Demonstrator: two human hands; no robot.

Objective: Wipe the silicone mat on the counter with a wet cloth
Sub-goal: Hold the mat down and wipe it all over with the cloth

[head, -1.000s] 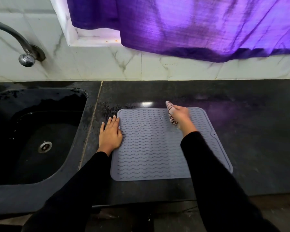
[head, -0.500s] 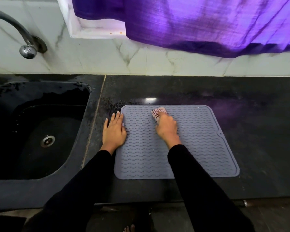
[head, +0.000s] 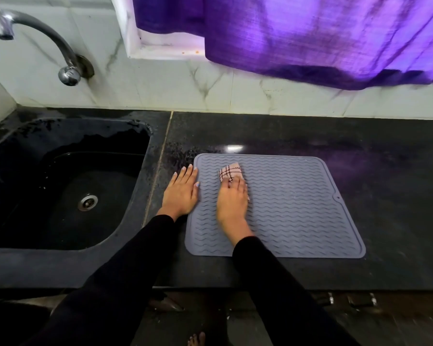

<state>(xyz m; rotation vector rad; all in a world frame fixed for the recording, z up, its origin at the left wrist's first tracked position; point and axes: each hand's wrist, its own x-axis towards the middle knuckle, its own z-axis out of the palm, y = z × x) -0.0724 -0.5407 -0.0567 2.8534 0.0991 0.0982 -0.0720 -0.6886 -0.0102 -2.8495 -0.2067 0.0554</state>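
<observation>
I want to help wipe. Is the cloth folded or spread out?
Folded. The cloth is a small wad under the right hand.

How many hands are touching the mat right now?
2. The left hand rests flat at the left edge of the mat; the right hand presses a checked cloth onto its far left part.

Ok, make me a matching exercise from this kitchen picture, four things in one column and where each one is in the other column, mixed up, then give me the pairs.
Things:
1. left hand
2. checked cloth
3. tap
4. purple curtain

Places:
A. hanging over the wall tiles behind the counter
B. flat on the left edge of the grey mat
C. on the wall above the black sink
D. under the right hand, on the mat's far left part

Pairs: 1-B, 2-D, 3-C, 4-A
</observation>
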